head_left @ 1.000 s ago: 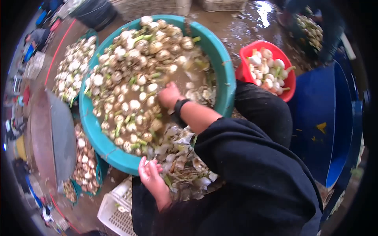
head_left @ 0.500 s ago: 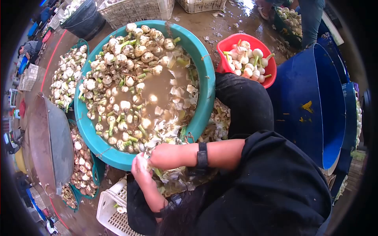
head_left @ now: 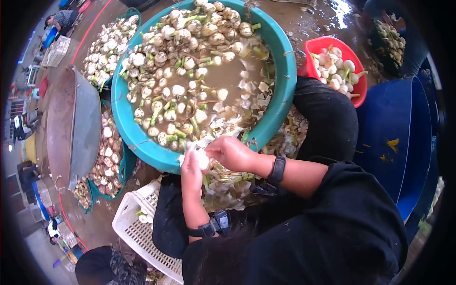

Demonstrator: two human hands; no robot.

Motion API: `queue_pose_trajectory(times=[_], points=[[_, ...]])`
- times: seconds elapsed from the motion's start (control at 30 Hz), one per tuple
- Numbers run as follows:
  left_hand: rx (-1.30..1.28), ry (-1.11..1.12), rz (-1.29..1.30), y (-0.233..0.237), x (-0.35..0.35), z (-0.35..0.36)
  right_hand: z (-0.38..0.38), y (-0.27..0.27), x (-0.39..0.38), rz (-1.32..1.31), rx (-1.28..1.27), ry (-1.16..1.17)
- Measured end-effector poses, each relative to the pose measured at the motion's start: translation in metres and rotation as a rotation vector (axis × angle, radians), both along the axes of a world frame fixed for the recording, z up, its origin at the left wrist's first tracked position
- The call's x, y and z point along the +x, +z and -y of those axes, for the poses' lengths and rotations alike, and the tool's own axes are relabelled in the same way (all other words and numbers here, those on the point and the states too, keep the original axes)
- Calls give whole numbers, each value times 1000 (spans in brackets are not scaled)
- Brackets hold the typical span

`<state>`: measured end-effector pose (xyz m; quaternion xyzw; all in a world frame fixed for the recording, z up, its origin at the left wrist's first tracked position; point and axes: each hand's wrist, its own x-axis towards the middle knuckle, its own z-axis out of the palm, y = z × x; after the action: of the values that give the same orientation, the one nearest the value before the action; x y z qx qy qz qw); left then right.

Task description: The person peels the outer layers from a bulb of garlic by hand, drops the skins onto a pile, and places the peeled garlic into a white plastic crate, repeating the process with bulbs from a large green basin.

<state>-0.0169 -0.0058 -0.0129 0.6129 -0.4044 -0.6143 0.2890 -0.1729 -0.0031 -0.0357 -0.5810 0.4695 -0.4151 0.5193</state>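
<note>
My left hand (head_left: 191, 172) is closed around a white garlic bulb (head_left: 203, 160), held just over the near rim of the teal tub (head_left: 285, 71). From the right, my right hand (head_left: 233, 153) reaches in with fingers pinched against the bulb; its fingertips are partly hidden. Muddy garlic bulbs (head_left: 183, 35) with cut green stems fill much of the tub's brown water. Loose pale skins (head_left: 227, 126) float at the tub's near right side. More peeled skins (head_left: 228, 192) lie in a heap below my hands.
A red basin (head_left: 361, 92) of clean white bulbs stands right of the tub, beside my knee. Blue barrels (head_left: 380, 114) are at the right. To the left are a metal wheelbarrow (head_left: 85, 128) and baskets of bulbs (head_left: 107, 161). A white crate (head_left: 128, 221) sits by my left leg.
The view has shifted, so the tub sits higher and further right. My hands have drawn slightly apart, and the white bulb between them now shows clearly.
</note>
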Motion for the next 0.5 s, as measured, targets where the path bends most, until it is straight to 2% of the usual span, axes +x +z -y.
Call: queue_pose_trajectory(times=[0.07, 0.1, 0.13, 0.2, 0.23, 0.27, 0.33, 0.37, 0.4, 0.43, 0.47, 0.5], points=[[-220, -205, 26, -3, 2, -5, 8, 1, -7, -221, 85, -14], [-238, -180, 48, 12, -11, -8, 13, -1, -13, -139, 272, -28], [-235, -184, 49, 11, -13, -10, 20, -3, -16, 52, 705, -21], [-669, -339, 490, 11, -18, -9, 25, 24, -30, 265, 910, 24], [-917, -462, 778, 17, -19, -6, 25, 23, -30, 264, 909, 25], [-917, -457, 778, 13, -18, -5, 25, 21, -28, 326, 896, 33], [-914, -277, 515, -2, -13, -7, 19, 20, -22, 389, 883, 51], [-844, -82, 431, -3, -14, -8, 15, 21, -17, 569, 791, -21], [-847, -78, 440, -1, -11, -7, 14, 23, -12, 748, 694, -92], [-511, 291, -14, 2, -8, -5, 9, 27, -19, 489, 439, 71], [-146, 635, -467, 5, -4, -4, 1, 30, -22, 278, 312, 167], [-88, 646, -502, 5, 4, -3, -6, 23, -22, 117, 58, 237]])
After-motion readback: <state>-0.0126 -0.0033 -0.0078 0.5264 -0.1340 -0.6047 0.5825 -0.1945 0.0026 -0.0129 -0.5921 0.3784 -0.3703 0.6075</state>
